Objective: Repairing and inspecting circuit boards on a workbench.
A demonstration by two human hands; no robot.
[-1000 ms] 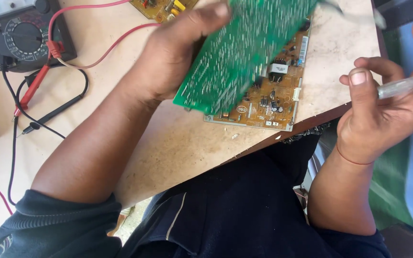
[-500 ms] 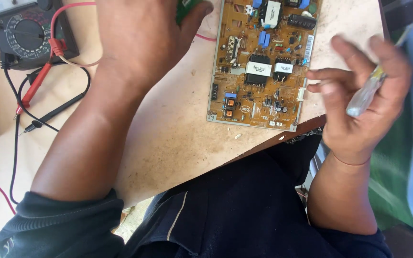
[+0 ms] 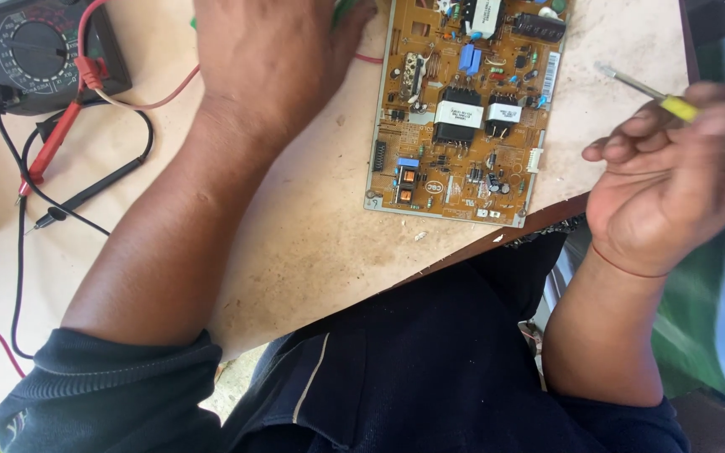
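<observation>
A brown circuit board (image 3: pixel 463 109) lies component side up on the beige table (image 3: pixel 312 243), near its front edge. My left hand (image 3: pixel 270 59) is at the top of the view, left of that board, gripping a green circuit board (image 3: pixel 342 10). Only slivers of green show past my fingers. My right hand (image 3: pixel 673 168) hovers off the table's right edge, shut on a screwdriver (image 3: pixel 644 90) with a yellow collar and a clear handle. Its metal tip points left, toward the brown board's right side, a short way from it.
A black analogue multimeter (image 3: pixel 35 50) sits at the top left. Its red probe (image 3: pixel 52 147) and black probe (image 3: pixel 94 189) lie beside it, with leads trailing over the table's left part. The table's dark front edge (image 3: pixel 497 239) runs diagonally above my lap.
My left hand lifted the green board off the brown board and carried it up and left, uncovering the brown board. My right hand turned, so the screwdriver tip now points left.
</observation>
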